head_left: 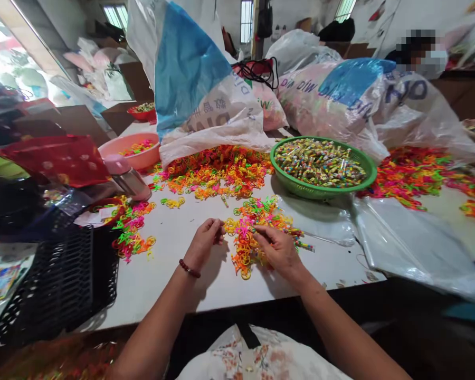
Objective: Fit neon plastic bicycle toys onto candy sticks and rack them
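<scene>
Two hands meet over a small heap of neon rings (247, 237) on the white bench (174, 274). My left hand (203, 245) is pinched shut on something small at its fingertips, a ring I think, though I cannot make it out; my right hand (279, 250) lies on the heap with fingers curled around a few rings and what look like wrapped sticks (301, 244). The rings are thin and tangled, so I judge a pull could drag several along and scatter them toward the bench edge. The green basket (324, 191) of sticks stands just beyond my right hand, near enough for a careless sweep to nudge it. A loose plastic sheet (411, 243) beside it could snag.
</scene>
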`<control>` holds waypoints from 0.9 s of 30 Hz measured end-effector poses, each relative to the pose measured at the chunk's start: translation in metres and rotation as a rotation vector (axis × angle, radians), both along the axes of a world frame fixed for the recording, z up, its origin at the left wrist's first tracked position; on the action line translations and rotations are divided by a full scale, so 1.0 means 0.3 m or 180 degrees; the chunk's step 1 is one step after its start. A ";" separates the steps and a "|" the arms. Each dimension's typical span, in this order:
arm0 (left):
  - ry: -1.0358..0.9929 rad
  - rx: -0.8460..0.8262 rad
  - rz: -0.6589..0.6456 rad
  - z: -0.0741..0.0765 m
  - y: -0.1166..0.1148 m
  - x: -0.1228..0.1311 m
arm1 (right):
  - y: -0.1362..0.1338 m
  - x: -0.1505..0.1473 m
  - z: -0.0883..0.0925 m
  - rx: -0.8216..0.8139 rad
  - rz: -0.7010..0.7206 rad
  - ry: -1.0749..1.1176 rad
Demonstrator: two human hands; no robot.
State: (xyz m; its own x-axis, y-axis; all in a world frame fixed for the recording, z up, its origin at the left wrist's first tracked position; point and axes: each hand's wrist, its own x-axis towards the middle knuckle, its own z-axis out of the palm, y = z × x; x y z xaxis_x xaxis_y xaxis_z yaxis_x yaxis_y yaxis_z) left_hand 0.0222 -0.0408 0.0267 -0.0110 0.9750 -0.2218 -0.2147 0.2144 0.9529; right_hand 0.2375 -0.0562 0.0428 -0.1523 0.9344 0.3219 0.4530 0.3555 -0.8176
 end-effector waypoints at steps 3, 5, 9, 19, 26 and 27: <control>-0.0210 0.0105 -0.0181 0.023 -0.057 0.068 | -0.023 -0.044 -0.018 0.0218 0.0239 -0.0039; -0.0250 0.0137 -0.0205 0.028 -0.085 0.102 | -0.036 -0.066 -0.032 0.0390 0.0382 -0.0092; -0.0342 0.0071 0.0127 0.009 -0.117 0.129 | -0.065 -0.091 -0.055 0.0636 0.0638 -0.0365; -0.0142 -0.0531 0.0378 -0.062 -0.175 0.012 | 0.100 0.174 0.005 0.0495 -0.0226 -0.1235; 0.0330 -0.0339 0.0905 -0.122 -0.161 -0.050 | 0.282 0.323 -0.045 0.0140 -0.0571 -0.1791; 0.0403 -0.0288 0.0934 -0.125 -0.153 -0.052 | 0.300 0.318 -0.058 0.0104 -0.0549 -0.1811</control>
State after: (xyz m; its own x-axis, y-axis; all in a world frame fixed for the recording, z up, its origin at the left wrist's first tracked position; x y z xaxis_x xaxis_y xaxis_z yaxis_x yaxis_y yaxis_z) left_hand 0.0065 -0.0867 -0.0107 -0.3217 0.9026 -0.2862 -0.1608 0.2458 0.9559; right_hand 0.3330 0.0339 0.0253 -0.1561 0.9520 0.2633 0.8703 0.2586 -0.4193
